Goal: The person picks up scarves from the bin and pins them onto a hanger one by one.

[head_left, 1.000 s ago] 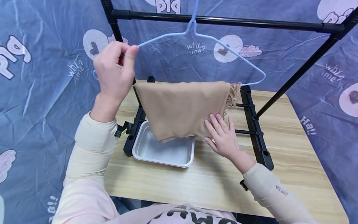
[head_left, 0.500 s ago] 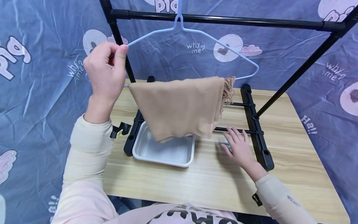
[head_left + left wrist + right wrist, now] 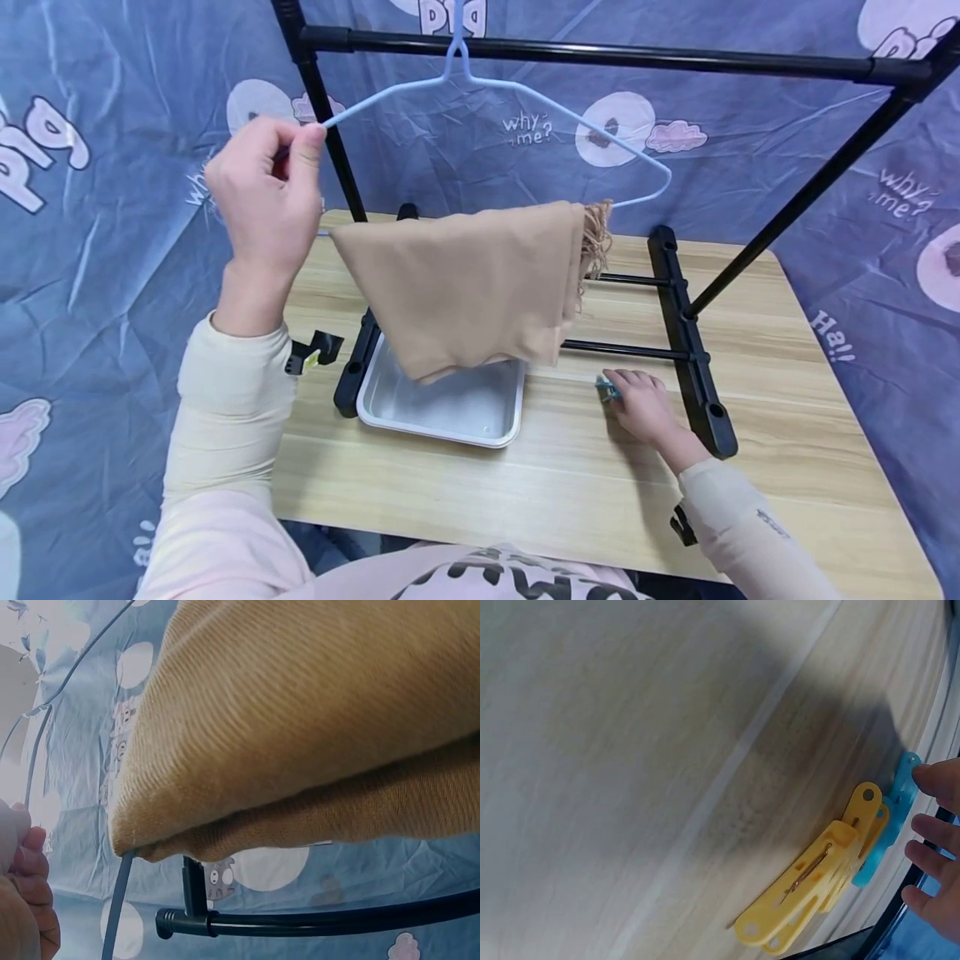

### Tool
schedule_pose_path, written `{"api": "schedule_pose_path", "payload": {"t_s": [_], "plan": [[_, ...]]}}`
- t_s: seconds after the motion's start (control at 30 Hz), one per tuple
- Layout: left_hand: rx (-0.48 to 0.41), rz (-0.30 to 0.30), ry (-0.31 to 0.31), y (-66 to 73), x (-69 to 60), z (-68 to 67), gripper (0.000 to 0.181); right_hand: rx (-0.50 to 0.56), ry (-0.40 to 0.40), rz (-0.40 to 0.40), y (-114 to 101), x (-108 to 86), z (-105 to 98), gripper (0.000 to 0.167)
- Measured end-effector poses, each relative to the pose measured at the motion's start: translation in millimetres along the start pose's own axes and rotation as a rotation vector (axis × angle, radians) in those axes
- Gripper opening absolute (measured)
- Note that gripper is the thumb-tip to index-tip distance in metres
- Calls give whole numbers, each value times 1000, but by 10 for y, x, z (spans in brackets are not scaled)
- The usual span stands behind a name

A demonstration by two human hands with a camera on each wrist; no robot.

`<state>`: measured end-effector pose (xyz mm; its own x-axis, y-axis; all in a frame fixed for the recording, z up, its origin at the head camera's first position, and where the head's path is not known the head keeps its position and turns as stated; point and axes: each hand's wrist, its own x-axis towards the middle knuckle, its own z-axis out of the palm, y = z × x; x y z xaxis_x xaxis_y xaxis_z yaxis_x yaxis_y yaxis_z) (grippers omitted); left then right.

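Note:
A light blue clothes hanger [image 3: 558,107] stands in front of the black rail, its hook tip out of view above. My left hand [image 3: 266,187] pinches the hanger's left arm between thumb and fingers. Over its lower bar hangs a folded tan scarf [image 3: 457,287], with fringe at the right end. My right hand [image 3: 643,407] is low at the tabletop, beside a blue clothespin [image 3: 607,389]. In the right wrist view, the thumb is at the end of the blue clothespin [image 3: 889,817], the fingers apart from it. Yellow clothespins [image 3: 810,877] lie alongside, hidden by the hand in the head view.
A black rack stands on the wooden table [image 3: 525,492], with a top rail [image 3: 600,56] and a right foot [image 3: 692,358]. A white plastic tray [image 3: 442,432] sits partly below the scarf, against the left foot. A blue printed cloth [image 3: 112,333] surrounds the table.
My left hand has slid the hanger and scarf to the left. My right hand has left the scarf's lower right corner and come down to the clothespins on the table.

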<state>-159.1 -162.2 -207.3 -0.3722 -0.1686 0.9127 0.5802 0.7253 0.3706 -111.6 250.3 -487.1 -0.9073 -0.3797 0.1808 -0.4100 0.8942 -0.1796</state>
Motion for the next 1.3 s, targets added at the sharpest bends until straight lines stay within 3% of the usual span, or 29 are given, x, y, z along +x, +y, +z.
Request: {"api": "schedule_pose_path", "payload": {"t_s": [0.23,0.4,0.53,0.77,0.93,1.1,1.3], "plan": [[40,-3,18,-36,-19,-52,30,-34,-93,28,-23,55,32,40],[46,-19,17,-61,-14,-57,32,-97,-105,-5,-31,91,60,32],[41,-30,8,-88,1,-43,35,-108,-50,-41,-41,130,62,32],[47,-16,10,-136,33,-28,32,-31,85,-73,-133,228,-64,38],[42,-5,14,-123,26,-29,31,24,138,-97,-223,306,-234,36],[42,-12,16,-101,14,-33,31,67,187,-186,-307,375,-446,36],[47,-24,19,-95,-12,-45,32,126,207,-236,-452,421,-726,33]]}}
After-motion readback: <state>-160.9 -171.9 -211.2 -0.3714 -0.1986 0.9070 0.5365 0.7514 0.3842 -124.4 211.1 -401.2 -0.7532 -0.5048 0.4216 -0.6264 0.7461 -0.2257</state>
